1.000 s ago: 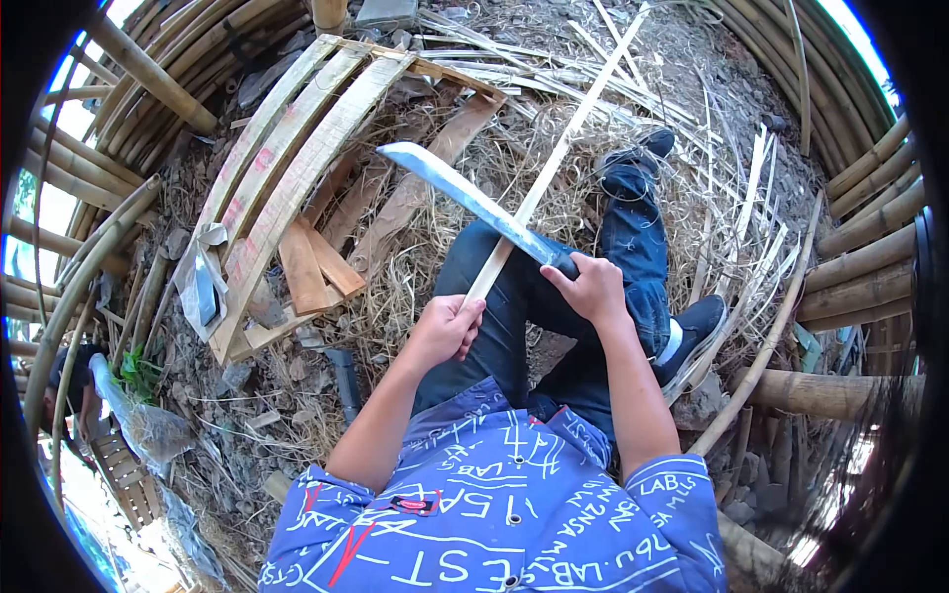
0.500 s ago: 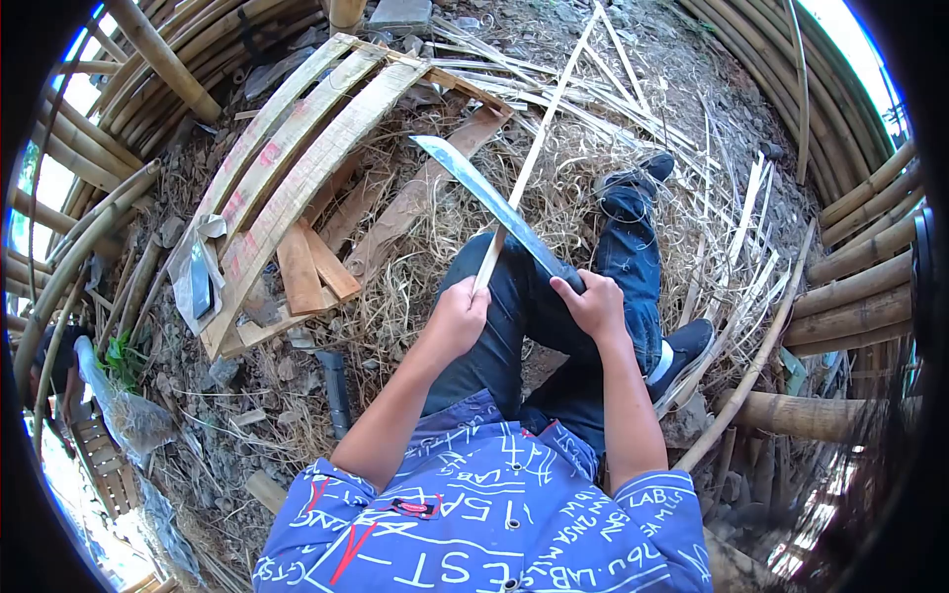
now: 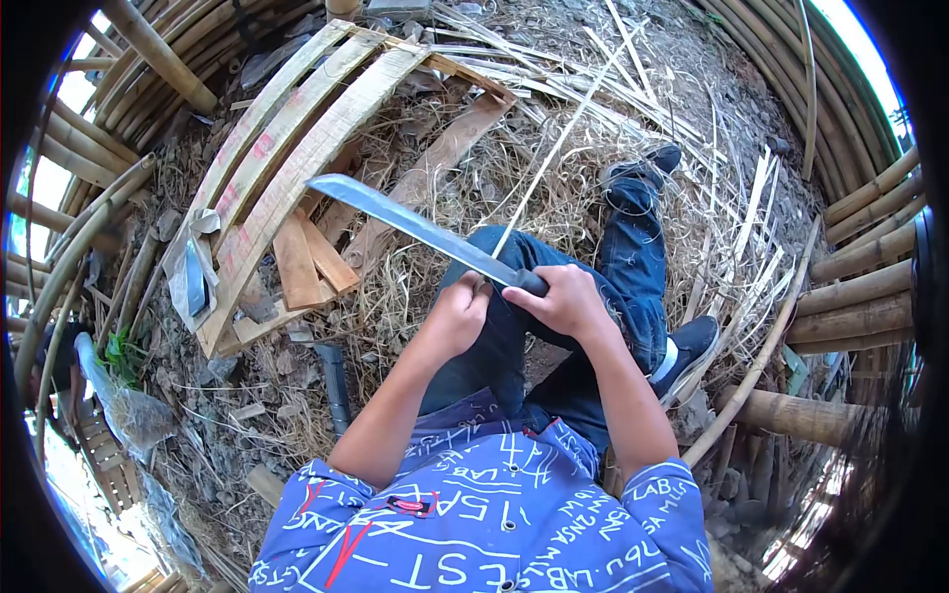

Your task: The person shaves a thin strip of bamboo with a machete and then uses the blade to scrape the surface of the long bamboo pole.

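Thin pale strip runs from mid-frame toward the upper right, its near end pinched in the left hand. Right hand is wrapped round the handle of a big knife, blade across the strip. Honestly, if that blade skids off, I'd worry about the left fingers or the knee just beneath. Shirt down at bottom centre reads "EST" and "LABS"; pallet upper left has red marks I can't make out.
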Demonstrator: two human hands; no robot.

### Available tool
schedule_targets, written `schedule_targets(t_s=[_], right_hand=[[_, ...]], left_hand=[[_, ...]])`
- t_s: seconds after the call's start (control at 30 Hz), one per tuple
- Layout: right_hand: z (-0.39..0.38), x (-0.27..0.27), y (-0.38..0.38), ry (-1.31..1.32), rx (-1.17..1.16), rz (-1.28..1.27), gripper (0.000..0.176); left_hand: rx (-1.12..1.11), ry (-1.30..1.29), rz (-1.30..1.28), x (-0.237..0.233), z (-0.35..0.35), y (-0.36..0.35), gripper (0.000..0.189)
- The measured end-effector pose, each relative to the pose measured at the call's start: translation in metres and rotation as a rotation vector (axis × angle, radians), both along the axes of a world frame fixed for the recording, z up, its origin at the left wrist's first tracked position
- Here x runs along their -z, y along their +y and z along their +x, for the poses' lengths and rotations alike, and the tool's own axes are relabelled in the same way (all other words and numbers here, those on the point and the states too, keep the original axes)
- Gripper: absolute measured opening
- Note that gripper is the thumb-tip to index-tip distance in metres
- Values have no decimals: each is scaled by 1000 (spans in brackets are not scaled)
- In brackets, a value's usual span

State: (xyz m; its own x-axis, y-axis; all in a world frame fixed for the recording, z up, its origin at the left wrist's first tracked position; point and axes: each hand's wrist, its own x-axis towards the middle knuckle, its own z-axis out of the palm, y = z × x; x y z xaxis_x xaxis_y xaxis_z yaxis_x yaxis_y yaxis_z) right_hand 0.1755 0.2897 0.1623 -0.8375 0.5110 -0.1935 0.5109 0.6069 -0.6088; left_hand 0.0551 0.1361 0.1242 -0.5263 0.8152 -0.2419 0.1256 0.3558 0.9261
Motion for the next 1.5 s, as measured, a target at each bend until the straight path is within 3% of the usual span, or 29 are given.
schedule_targets(t_s=[0.2, 0.3, 0.57, 0.8, 0.87, 1.07, 1.5], right_hand=[[-12, 0, 6, -73, -36, 44, 72], [-13, 0, 19, -94, -9, 45, 72], [-24, 0, 33, -163, -34, 150, 76], [-16, -9, 6, -102, -74, 107, 75], [-18, -11, -2, -159, -169, 168, 67], [-24, -8, 39, -172, 43, 133, 74], [-30, -5, 63, -232, -77, 304, 78]], left_hand=[[15, 70, -56, 5, -1, -2, 24], [43, -20, -104, -15, -4, -4, 25], [57, -42, -75, 7, -10, -6, 24], [29, 115, -141, -8, -1, -1, 26], [8, 90, -93, 1, -1, 0, 28], [28, 120, -156, -13, 0, -7, 24], [30, 119, -64, -3, -3, -12, 25]])
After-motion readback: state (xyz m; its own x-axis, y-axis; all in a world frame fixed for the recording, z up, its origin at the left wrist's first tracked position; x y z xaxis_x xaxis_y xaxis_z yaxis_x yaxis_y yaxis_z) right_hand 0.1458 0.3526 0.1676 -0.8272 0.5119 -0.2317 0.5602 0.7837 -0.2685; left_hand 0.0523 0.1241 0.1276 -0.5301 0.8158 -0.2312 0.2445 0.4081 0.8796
